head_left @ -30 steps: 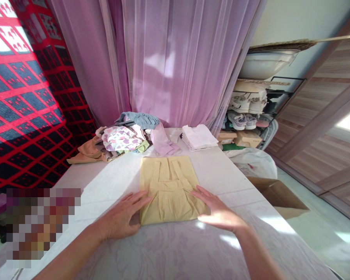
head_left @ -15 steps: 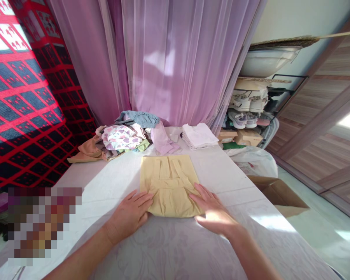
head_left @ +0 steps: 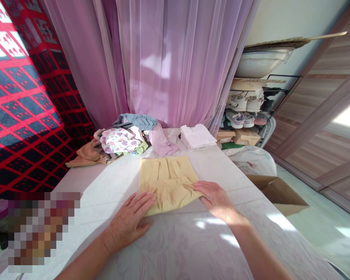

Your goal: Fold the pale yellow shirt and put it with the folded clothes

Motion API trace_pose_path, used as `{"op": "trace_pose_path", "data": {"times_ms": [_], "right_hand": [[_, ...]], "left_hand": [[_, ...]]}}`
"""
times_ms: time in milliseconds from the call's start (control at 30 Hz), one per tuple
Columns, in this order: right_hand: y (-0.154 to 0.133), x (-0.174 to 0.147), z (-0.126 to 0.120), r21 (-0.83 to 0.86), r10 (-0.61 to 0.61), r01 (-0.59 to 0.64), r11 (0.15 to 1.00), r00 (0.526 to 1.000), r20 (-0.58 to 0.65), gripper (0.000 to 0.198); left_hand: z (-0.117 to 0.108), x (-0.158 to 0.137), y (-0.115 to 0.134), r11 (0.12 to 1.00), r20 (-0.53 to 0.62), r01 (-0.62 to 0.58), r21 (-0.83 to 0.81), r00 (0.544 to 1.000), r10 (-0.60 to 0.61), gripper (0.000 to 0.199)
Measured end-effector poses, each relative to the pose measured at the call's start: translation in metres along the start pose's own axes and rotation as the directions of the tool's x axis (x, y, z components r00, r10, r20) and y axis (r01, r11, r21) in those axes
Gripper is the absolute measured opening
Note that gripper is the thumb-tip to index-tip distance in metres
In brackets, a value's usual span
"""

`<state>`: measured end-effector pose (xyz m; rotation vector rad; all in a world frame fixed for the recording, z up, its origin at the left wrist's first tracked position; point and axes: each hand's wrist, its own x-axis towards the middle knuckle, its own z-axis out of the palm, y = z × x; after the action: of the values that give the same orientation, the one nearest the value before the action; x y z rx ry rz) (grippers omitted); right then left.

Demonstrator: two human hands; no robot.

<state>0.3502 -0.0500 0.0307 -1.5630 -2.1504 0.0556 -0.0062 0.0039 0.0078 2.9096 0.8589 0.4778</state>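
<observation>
A yellow garment with two straps (head_left: 166, 186) lies folded into a rough square on the table, its straps pointing toward the far side. My left hand (head_left: 131, 217) rests palm down on its near left corner, with the fingers stretched over the cloth and the thumb apart on the table. At the right edge, my right hand (head_left: 214, 196) has its fingers on top and its thumb beneath, holding the cloth. The near right part is drawn up and wrinkled, so the near edge runs at a slant.
A white patterned cloth covers the table (head_left: 175, 249). At the far left is a jumbled clothes pile (head_left: 121, 140); a white folded stack (head_left: 197, 137) sits farther right. Beyond the right edge stand a cardboard box (head_left: 275, 190) and a shoe rack (head_left: 245, 105).
My right hand has shifted up along the garment's right edge and drawn the near right corner up and outward. My left hand stays at the near left, its thumb now off the cloth.
</observation>
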Motion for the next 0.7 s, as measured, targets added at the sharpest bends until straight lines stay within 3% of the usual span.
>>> {"op": "trace_pose_path", "data": {"times_ms": [167,267,400,500,567,700], "right_hand": [[-0.008,0.006,-0.016,0.08,0.11,-0.11,0.991,0.994,0.001,0.043],[-0.016,0.001,-0.031,0.146,0.218,-0.222,0.964,0.975,0.037,0.033],[-0.02,0.007,-0.045,0.226,0.337,-0.342,0.912,0.939,0.061,0.027],[-0.012,0.035,-0.039,0.227,0.417,-0.407,0.885,0.909,0.003,0.033],[-0.002,0.063,-0.028,0.248,0.508,-0.486,0.838,0.861,-0.03,0.031],[0.021,0.113,-0.001,0.257,0.659,-0.631,0.732,0.752,-0.029,0.029]], "left_hand": [[-0.005,0.001,-0.017,0.987,-0.172,-0.062,-0.151,0.984,0.035,0.039],[-0.017,0.002,-0.011,0.956,-0.162,-0.06,-0.288,0.987,0.013,0.033],[-0.03,0.014,0.002,0.855,-0.127,0.115,-0.505,0.97,-0.205,0.03],[-0.031,0.044,-0.003,0.674,-0.083,0.307,-0.672,0.873,-0.48,0.04],[-0.029,0.071,-0.016,0.527,-0.054,0.393,-0.754,0.762,-0.645,0.043],[-0.022,0.122,-0.05,0.262,0.146,0.532,-0.805,0.606,-0.782,0.046]]}}
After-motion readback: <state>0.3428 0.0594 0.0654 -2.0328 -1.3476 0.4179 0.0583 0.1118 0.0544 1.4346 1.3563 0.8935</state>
